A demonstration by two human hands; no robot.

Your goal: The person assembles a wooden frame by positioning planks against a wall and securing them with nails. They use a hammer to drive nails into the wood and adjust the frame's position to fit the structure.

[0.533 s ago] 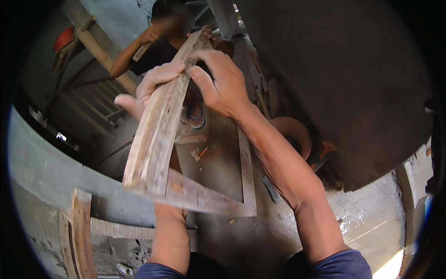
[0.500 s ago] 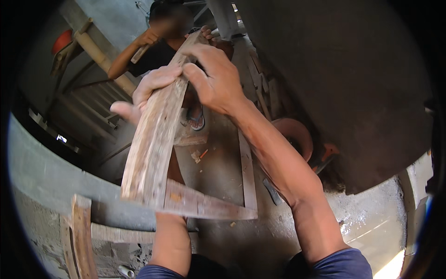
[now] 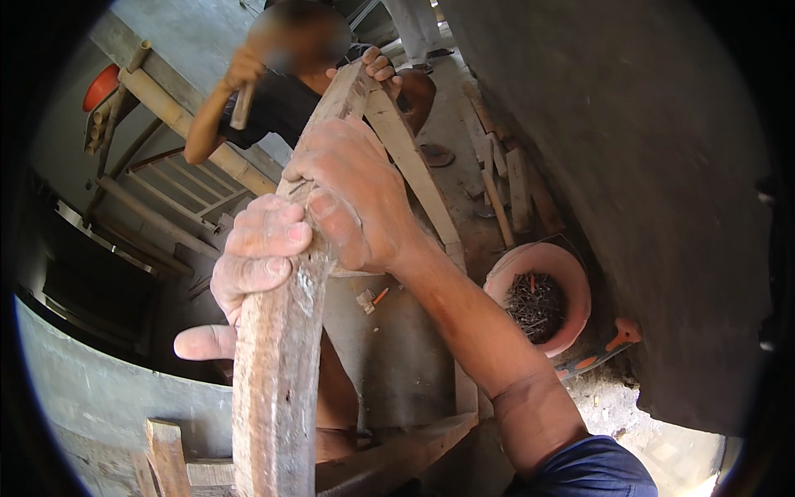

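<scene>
A rough wooden beam (image 3: 277, 398) runs from the lower edge up to the co-worker at the far end. My left hand (image 3: 252, 253) grips it from the left, fingers curled over the top and thumb sticking out; its forearm passes behind the beam. Farther along, my right hand (image 3: 352, 186) is closed over the beam, its thumb beside my left fingertips. A thin dark nail-like piece (image 3: 300, 185) shows on the wood between my hands. Other wooden pieces (image 3: 410, 157) meet the beam's far end and slant beneath it, like a frame.
A co-worker (image 3: 290, 99) faces me, one hand at the beam's far end, the other raising a wooden-handled tool (image 3: 243, 103). At right stand a pink bucket (image 3: 494, 277) of nails and an orange-handled saw (image 3: 609, 348). Scrap wood (image 3: 517, 186) lies along the dark wall. Bamboo poles (image 3: 195, 116) stand left.
The beam's near end has dropped toward me and out past the lower edge. Both my hands have come nearer with it. The bucket's nails now show past my right forearm.
</scene>
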